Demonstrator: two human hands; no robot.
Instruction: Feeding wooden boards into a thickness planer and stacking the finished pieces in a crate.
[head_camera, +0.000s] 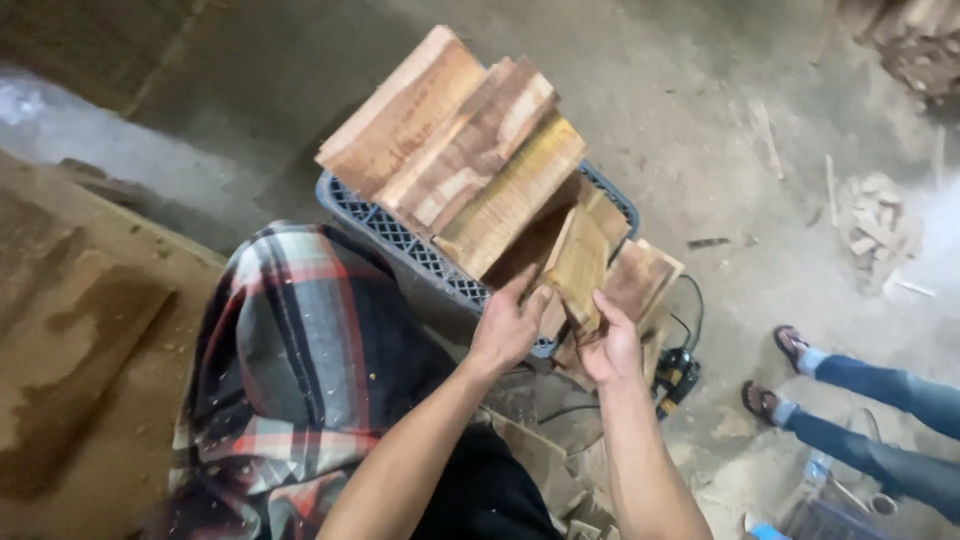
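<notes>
1. Your left hand (505, 328) sits at the left edge of a small wood piece (577, 268); its fingers (520, 290) are closed on that edge, thumb up along the side.
2. Your right hand (612, 345) grips the same wood piece from below and to the right, its fingers wrapped around the lower edge. The piece stands tilted between your two hands, over the near corner of the crate.
3. A plaid cloth (290, 370) in red, grey and black lies just left of your forearms, draped over your lap.
4. A wooden surface (80, 340) with dark stains runs along the left edge of the view, beside the cloth.
5. Just behind the held piece is a blue plastic crate (400, 240) with a lattice wall. Long wooden boards (460, 150) stick out of it, leaning up and to the left, side by side and touching.
6. More short wood pieces (640, 275) lie at the crate's right side, just beyond your right hand.
7. A black and yellow power tool (678, 375) lies on the floor (700, 130) near your right wrist, its cord looping up past the short pieces.
8. Another person's feet in sandals (790, 345), with blue trouser legs, stand on the floor to the right, well apart from your hands.
9. A heap of wood offcuts (875, 225) lies farther out on the floor, upper right.
</notes>
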